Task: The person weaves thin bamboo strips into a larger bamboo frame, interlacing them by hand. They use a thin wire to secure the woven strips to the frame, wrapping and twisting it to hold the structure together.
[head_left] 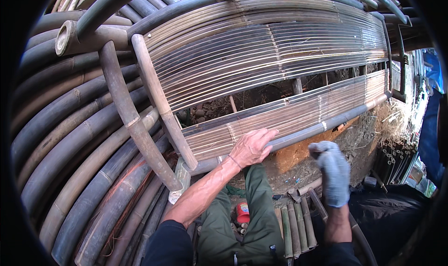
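My bare left hand (254,147), a thin band at its wrist, rests on the near strip of bamboo slats (298,112), by the bench's front pole (308,131). Its thumb and fingers are apart, the fingertips on the slats. The slats belong to a long bamboo bench frame lying across in front of me; a dark gap parts the near strip from the wider far panel (261,46). My right hand (332,175), in a grey glove, is raised off the bench to the right, slightly blurred. Its fingers are curled in; what they hold, if anything, cannot be made out.
Thick bamboo poles (88,126) are stacked along the left. A red container (242,212) stands between my legs. Short bamboo pieces (298,226) lie beside my right leg. Bundled bamboo ends (396,156) and dark sheeting (387,214) are at the right.
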Action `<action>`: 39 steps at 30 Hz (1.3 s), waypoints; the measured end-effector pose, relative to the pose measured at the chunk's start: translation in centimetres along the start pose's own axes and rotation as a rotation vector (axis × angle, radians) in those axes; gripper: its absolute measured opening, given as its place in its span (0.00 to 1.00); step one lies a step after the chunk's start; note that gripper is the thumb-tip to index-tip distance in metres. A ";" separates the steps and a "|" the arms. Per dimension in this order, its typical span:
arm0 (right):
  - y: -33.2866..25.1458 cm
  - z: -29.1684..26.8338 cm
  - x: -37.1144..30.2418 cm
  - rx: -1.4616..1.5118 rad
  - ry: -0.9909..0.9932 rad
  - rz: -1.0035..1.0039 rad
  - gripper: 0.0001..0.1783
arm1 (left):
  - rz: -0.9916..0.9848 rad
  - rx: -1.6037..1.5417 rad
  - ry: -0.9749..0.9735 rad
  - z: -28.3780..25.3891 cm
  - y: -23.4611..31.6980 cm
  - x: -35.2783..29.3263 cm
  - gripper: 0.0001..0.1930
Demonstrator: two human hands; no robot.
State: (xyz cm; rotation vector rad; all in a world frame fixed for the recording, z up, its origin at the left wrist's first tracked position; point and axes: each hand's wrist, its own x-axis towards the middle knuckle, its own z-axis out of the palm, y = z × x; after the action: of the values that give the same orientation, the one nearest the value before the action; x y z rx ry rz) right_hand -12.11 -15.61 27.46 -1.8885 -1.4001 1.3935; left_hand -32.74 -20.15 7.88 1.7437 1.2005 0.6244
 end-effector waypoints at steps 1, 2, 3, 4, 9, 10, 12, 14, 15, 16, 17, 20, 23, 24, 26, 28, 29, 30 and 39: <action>-0.9 -1.9 0.2 0.149 0.046 0.014 0.13 | -0.131 -0.019 0.017 -0.7 0.3 0.1 0.20; -1.3 -4.6 0.6 0.257 -0.080 0.028 0.14 | -0.261 -0.033 0.039 -1.5 0.1 0.2 0.17; -1.4 -7.7 1.2 0.355 -0.195 0.043 0.15 | -0.335 -0.035 0.200 -2.6 -0.9 0.5 0.12; -1.0 -10.5 2.1 0.430 -0.175 0.173 0.12 | -0.407 -0.033 0.354 -3.9 -2.3 0.7 0.09; 8.6 -6.7 14.1 -0.557 0.277 -0.115 0.13 | -0.621 0.192 0.098 -6.1 -13.1 -3.7 0.15; 10.7 -4.0 16.2 -0.838 0.224 -0.218 0.13 | -0.714 0.193 -0.004 -6.2 -13.3 -3.3 0.16; 11.5 4.1 18.7 -1.267 0.079 -0.323 0.13 | -0.903 0.191 -0.210 -6.4 -13.3 -2.0 0.18; 12.9 11.8 19.7 -1.276 -0.051 -0.553 0.12 | -0.807 0.150 -0.148 -4.7 -15.7 -1.7 0.19; 12.8 15.5 19.8 -1.282 -0.210 -0.429 0.12 | -0.765 0.132 -0.120 -3.9 -16.7 -1.6 0.19; 13.6 18.5 20.2 -1.168 -0.392 -0.275 0.11 | -0.722 0.054 -0.103 -3.3 -16.7 -0.7 0.17; 14.7 20.6 20.8 -1.047 -0.560 -0.119 0.12 | -0.671 -0.025 -0.085 -2.7 -16.5 0.5 0.16; 18.6 22.3 23.1 -0.883 -0.873 -0.222 0.14 | -0.652 -0.104 -0.147 -1.1 -15.7 3.1 0.17; 18.2 20.8 23.1 -0.871 -0.893 -0.444 0.17 | -0.763 -0.193 -0.004 -1.1 -15.7 2.2 0.17; 16.9 19.5 22.6 -0.907 -0.783 -0.374 0.18 | -0.777 -0.225 0.082 -1.6 -14.3 2.0 0.16; 12.7 17.8 19.9 -0.962 -0.558 -0.263 0.20 | -0.736 -0.179 0.271 -2.2 -13.3 -0.3 0.15; 11.2 15.9 17.0 -0.814 -0.167 -0.382 0.21 | -0.781 -0.104 0.196 -3.7 -10.8 -0.7 0.14; 10.5 15.1 15.4 -0.733 0.021 -0.437 0.22 | -0.807 -0.067 0.159 -4.5 -9.6 -0.9 0.14; 9.0 14.8 13.9 -0.689 -0.011 -0.464 0.24 | -0.812 -0.166 0.137 -5.0 -9.2 -1.1 0.13; 13.8 16.8 10.4 -0.539 -0.226 -0.669 0.08 | -0.767 -0.492 -0.065 -4.3 -9.0 -0.7 0.12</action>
State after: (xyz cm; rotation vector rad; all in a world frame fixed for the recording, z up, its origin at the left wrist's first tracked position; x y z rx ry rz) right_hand -20.35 -16.00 4.77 -1.3107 -2.4175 0.9631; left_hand -40.59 -17.95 2.00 0.7954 1.3984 0.3440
